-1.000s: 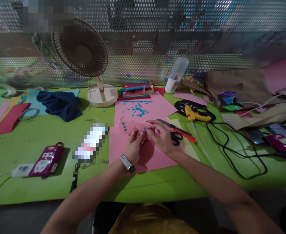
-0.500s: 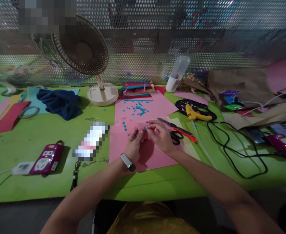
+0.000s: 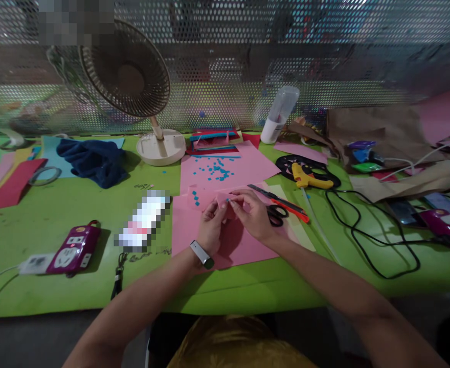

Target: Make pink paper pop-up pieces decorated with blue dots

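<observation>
Pink paper makes up the work zone: a small pink paper piece (image 3: 225, 204) is pinched between both hands above a large pink sheet (image 3: 244, 245) lying flat on the green tabletop (image 3: 56, 214). The left hand (image 3: 210, 225), with a white wristband at the wrist, has its grip closed on the piece's near-left edge; the right hand (image 3: 253, 214) has its grip closed on the right edge, thumb and forefinger together at a tiny blue square.

Surroundings: a second pink sheet (image 3: 225, 166) lies just behind, strewn with small blue paper squares (image 3: 215, 171). Red-handled scissors (image 3: 280, 207) lie just right of the right hand, partly over a pale sheet. A yellow glue gun (image 3: 309, 179) rests on a black mat further right, its black cable (image 3: 370, 235) looping across the tabletop. A beige desk fan (image 3: 133, 82) stands at the back left, a dark blue cloth (image 3: 92, 161) beside its base. A purple power strip (image 3: 73, 250) lies at the left near edge. A white bottle (image 3: 278, 115) leans against the perforated metal screen (image 3: 324, 30) behind. Brown paper bags (image 3: 378, 133) crowd the right side. Nothing blocks the hands' immediate area.

Writing: faint handwritten marks on the tabletop by the fan base are illegible; one item beside the sheet is pixelated and unreadable.
</observation>
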A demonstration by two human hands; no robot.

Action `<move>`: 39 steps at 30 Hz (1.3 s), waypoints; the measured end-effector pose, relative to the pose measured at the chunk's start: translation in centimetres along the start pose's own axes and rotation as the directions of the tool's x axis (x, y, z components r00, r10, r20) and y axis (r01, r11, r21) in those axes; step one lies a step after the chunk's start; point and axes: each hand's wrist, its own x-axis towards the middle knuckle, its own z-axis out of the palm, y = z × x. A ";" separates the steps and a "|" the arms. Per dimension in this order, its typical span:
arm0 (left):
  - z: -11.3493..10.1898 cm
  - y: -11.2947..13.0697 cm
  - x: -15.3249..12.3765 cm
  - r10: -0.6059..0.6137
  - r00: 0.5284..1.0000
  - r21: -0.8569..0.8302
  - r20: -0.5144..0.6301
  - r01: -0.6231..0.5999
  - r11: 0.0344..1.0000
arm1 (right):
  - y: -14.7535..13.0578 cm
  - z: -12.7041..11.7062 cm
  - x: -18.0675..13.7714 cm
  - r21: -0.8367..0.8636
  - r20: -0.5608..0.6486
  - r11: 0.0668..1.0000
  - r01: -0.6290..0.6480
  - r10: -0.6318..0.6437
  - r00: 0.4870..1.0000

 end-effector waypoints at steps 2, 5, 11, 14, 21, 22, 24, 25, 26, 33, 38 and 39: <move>-0.1 0.0 0.0 0.017 1.000 0.029 -0.009 -0.017 0.999 | -0.1 0.0 -0.1 -0.016 -0.001 1.000 0.006 -0.006 1.000; -0.2 -0.2 0.1 0.039 0.999 0.084 -0.024 -0.037 0.996 | -0.1 0.1 -0.2 -0.041 -0.008 0.999 0.028 -0.029 1.000; 0.0 0.0 0.0 0.053 0.998 0.096 -0.021 -0.050 0.994 | 0.0 0.2 -0.3 -0.086 0.010 0.995 0.054 -0.053 0.999; 0.2 0.2 -0.1 0.084 0.996 0.102 -0.017 -0.082 0.991 | 0.0 0.2 -0.4 -0.107 0.014 0.992 0.063 -0.062 0.998; -0.2 0.0 0.1 0.120 0.993 0.129 0.019 -0.121 0.984 | -0.1 0.2 -0.3 -0.117 0.011 0.990 0.073 -0.072 0.997; -0.2 -0.1 0.1 0.119 0.993 0.126 0.024 -0.121 0.985 | -0.2 0.2 -0.2 -0.107 0.006 0.992 0.062 -0.061 0.998; -0.2 -0.1 0.1 0.109 0.994 0.120 0.029 -0.112 0.987 | -0.3 0.1 -0.2 -0.081 -0.005 0.996 0.026 -0.027 1.000; -0.2 0.0 0.0 0.102 0.994 0.119 0.031 -0.105 0.987 | -0.3 0.1 -0.1 -0.065 -0.010 0.998 0.004 -0.005 1.000; -0.2 0.0 0.0 0.097 0.995 0.118 0.032 -0.100 0.988 | -0.3 0.1 -0.1 -0.048 -0.016 0.999 -0.020 0.019 1.000; 0.3 0.5 -0.2 0.131 0.991 0.128 0.034 -0.135 0.983 | 0.4 0.1 0.2 0.143 -0.016 0.975 -0.172 0.176 0.984; 0.2 0.4 -0.1 0.121 0.992 0.127 0.025 -0.123 0.984 | 0.5 -0.1 0.4 0.167 0.005 0.973 -0.157 0.159 0.987; 0.1 0.3 -0.1 0.113 0.993 0.128 0.014 -0.114 0.985 | 0.4 -0.2 0.4 0.148 0.002 0.979 -0.141 0.142 0.990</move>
